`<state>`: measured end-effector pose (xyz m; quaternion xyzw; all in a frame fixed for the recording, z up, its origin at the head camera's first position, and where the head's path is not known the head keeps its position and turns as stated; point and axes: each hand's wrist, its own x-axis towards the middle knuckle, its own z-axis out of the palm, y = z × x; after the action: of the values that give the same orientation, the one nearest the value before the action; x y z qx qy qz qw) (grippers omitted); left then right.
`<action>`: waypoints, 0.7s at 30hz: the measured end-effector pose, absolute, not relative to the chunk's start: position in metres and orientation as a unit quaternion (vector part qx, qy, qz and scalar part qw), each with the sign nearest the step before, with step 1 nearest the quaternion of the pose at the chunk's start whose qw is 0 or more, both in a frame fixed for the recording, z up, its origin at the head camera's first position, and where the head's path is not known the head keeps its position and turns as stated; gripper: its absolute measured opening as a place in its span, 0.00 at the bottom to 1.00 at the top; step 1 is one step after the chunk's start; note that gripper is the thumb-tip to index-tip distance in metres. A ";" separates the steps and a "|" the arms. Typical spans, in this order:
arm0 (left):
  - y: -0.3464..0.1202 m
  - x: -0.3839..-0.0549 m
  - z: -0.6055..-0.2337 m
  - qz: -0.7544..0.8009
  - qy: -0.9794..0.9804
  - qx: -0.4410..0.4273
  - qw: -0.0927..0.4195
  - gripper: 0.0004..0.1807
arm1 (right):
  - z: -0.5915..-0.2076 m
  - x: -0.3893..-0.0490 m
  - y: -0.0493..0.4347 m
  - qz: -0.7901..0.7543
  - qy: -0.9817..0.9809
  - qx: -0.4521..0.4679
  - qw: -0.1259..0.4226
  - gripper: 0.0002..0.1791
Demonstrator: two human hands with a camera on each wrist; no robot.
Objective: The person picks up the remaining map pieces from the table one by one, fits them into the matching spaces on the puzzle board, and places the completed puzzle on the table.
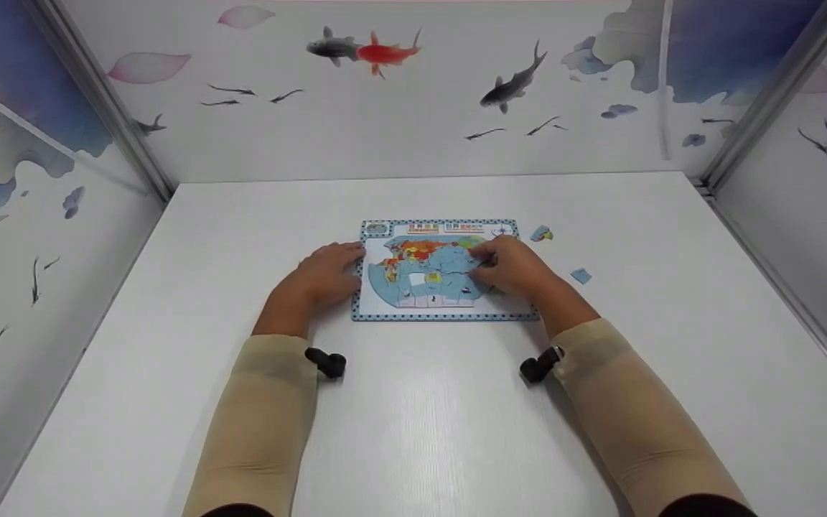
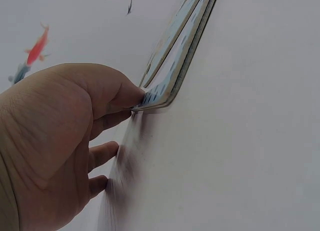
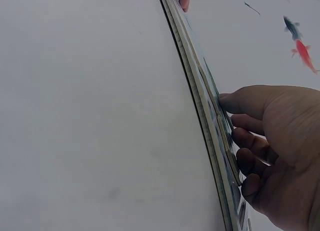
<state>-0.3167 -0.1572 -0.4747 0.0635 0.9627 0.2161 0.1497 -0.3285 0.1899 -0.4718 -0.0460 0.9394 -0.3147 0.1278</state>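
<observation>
head view: the thin rectangular world-map puzzle board with a blue dotted border [image 1: 449, 317] lies on the white wood-grain tabletop [image 1: 413, 431], near the middle of the frame. your left hand [image 1: 329, 274] rests at the board's left border, fingers extended, not clenched; your right hand [image 1: 517, 267] is over the right half of the map, thumb and forefinger down on its blue sea. what looks like a bare white slot [image 1: 416, 278] sits left of those fingertips. off the board's right side lie a small multicoloured flat piece [image 1: 542, 233] and a small blue flat piece [image 1: 581, 276]. to seat a piece well, i'd match its edges first, then push straight down.

left wrist view: only here do you see your thumb on top of the border near a rounded corner, the other fingertips lower down. i judge that as steadying; press lightly so the board neither slides nor lifts.

right wrist view: your fingers are bent, thumb against the map's edge; whether they pinch a piece or merely press, i cannot tell. this edge-on angle shows layers that the head view flattens, so check here for anything standing proud.
</observation>
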 end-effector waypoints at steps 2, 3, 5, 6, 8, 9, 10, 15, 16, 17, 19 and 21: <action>-0.157 -0.317 -0.475 0.213 0.963 0.069 0.150 0.38 | -0.472 -0.329 0.190 -0.309 0.941 -0.052 0.128 0.29; -0.157 -0.317 -0.475 0.212 0.963 0.070 0.150 0.38 | -0.472 -0.329 0.191 -0.306 0.942 -0.054 0.127 0.29; -0.157 -0.317 -0.474 0.210 0.963 0.074 0.149 0.38 | -0.472 -0.330 0.191 -0.301 0.944 -0.058 0.125 0.30; -0.157 -0.317 -0.474 0.209 0.964 0.076 0.149 0.38 | -0.472 -0.330 0.191 -0.298 0.945 -0.060 0.124 0.30; -0.157 -0.317 -0.474 0.208 0.964 0.077 0.150 0.38 | -0.472 -0.330 0.191 -0.295 0.945 -0.061 0.124 0.30; -0.157 -0.317 -0.473 0.208 0.964 0.076 0.149 0.38 | -0.472 -0.329 0.191 -0.295 0.945 -0.061 0.125 0.30; -0.157 -0.317 -0.473 0.208 0.964 0.076 0.150 0.38 | -0.472 -0.329 0.191 -0.295 0.945 -0.059 0.126 0.30; -0.157 -0.316 -0.473 0.207 0.964 0.073 0.149 0.38 | -0.472 -0.328 0.190 -0.293 0.946 -0.054 0.124 0.26; -0.157 -0.316 -0.473 0.208 0.964 0.073 0.149 0.38 | -0.472 -0.328 0.189 -0.293 0.947 -0.053 0.123 0.26; -0.157 -0.316 -0.473 0.209 0.964 0.072 0.149 0.38 | -0.472 -0.328 0.189 -0.292 0.947 -0.053 0.122 0.25; -0.157 -0.315 -0.473 0.210 0.964 0.072 0.148 0.38 | -0.472 -0.328 0.188 -0.291 0.948 -0.054 0.120 0.24; -0.157 -0.315 -0.474 0.211 0.964 0.071 0.148 0.38 | -0.472 -0.328 0.188 -0.293 0.947 -0.053 0.121 0.24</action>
<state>-0.3154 -0.1571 -0.4738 0.0706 0.9638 0.2107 0.1475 -0.3282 0.1878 -0.4724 -0.0533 0.9470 -0.2927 0.1211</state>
